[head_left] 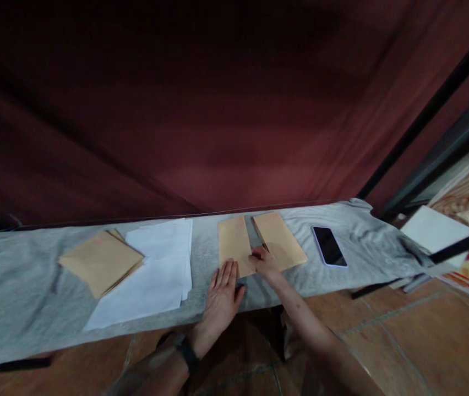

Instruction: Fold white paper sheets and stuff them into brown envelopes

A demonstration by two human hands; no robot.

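A brown paper envelope (233,239) lies flat in front of me on the grey cloth. My left hand (223,291) rests on its lower left corner with the fingers stretched out. At the envelope's lower right edge, my right hand (264,263) has its fingers curled together in a pinch, seemingly on that edge. Just right of it lies a small stack of brown envelopes (281,236), partly behind the right hand. Farther left, more brown envelopes (100,261) overlap a pile of white paper sheets (156,275).
A phone (329,246) with a pale purple edge lies to the right on the grey cloth (366,247) covering the narrow table. A dark red curtain (226,137) hangs behind. At the right stand black metal bars (428,110), with a white box (436,228) beyond.
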